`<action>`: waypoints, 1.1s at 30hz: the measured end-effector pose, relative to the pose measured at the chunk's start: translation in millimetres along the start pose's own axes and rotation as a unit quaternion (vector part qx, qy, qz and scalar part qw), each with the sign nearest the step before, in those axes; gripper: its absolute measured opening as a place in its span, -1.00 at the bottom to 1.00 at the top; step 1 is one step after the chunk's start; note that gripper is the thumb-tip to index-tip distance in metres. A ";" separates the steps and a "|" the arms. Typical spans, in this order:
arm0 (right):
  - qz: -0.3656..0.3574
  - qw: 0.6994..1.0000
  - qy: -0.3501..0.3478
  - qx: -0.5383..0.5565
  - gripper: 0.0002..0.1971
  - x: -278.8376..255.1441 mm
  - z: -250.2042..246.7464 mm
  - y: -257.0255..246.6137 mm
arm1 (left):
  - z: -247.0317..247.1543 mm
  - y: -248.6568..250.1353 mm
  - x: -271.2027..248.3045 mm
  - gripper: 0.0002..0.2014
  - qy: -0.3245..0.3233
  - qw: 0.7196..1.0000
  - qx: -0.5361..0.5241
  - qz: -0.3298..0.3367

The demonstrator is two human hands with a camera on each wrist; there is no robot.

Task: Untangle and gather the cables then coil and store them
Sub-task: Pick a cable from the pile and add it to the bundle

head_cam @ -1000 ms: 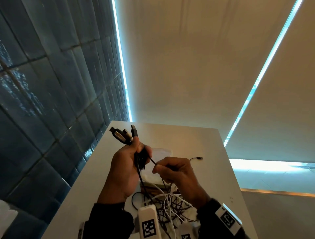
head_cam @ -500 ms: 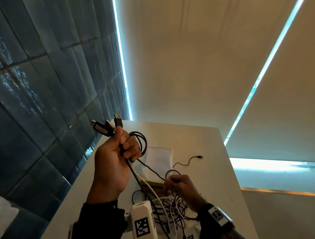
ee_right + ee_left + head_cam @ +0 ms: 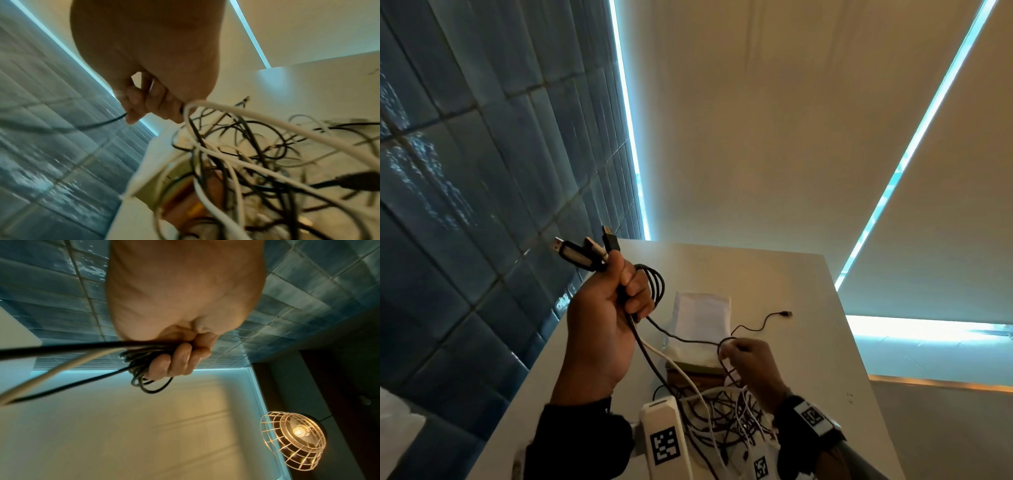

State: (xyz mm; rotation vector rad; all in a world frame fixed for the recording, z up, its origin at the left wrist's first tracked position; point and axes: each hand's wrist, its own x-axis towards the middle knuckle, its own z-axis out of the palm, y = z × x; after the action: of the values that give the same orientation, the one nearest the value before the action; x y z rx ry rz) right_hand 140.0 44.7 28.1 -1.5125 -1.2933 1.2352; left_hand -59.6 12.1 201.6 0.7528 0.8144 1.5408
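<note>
My left hand [image 3: 616, 301] is raised over the table's left side and grips a bundle of cables [image 3: 654, 286]. Several USB plugs [image 3: 585, 251] stick out above the fist, and small black loops hang beside the fingers [image 3: 179, 360]. A black and a white strand run down from it into a tangle of black and white cables [image 3: 722, 411] on the table. My right hand [image 3: 739, 353] is lower, above the tangle, and pinches a thin black cable [image 3: 681, 337] between its fingertips [image 3: 133, 112]. That cable's free end with a small plug [image 3: 786, 313] lies further back on the table.
A white table [image 3: 825, 359] stands against a blue tiled wall [image 3: 465, 205] on the left. A white pouch [image 3: 702, 318] lies on a brown box behind the tangle. A white strap-mounted device [image 3: 662, 435] sits at the left wrist. A wire-cage lamp [image 3: 294, 441] shows in the left wrist view.
My left hand rose and moved left with the plug bundle. My right hand dropped from beside it toward the tangle, drawing the thin black cable out between them.
</note>
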 end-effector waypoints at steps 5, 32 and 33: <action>-0.070 0.982 0.008 0.177 -0.81 -8.8 -7.8 -66.9 | 0.8 -22.6 5.2 -0.63 0.037 0.997 0.049 -0.045; -0.118 0.982 0.022 -0.145 -0.63 -73.7 -114.3 3.5 | 12.3 -4.6 1.1 -0.67 -0.003 0.997 0.071 0.015; -0.101 0.979 0.068 -0.165 -0.66 -80.0 -128.2 8.3 | 10.3 -6.5 2.3 -0.66 0.004 0.993 0.116 0.030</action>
State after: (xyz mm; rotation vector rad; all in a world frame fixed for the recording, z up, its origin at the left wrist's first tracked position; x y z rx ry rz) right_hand 265.9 -31.5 63.7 -1.6145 -1.5730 0.8015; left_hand -47.8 15.8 201.9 0.9473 0.9969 1.5191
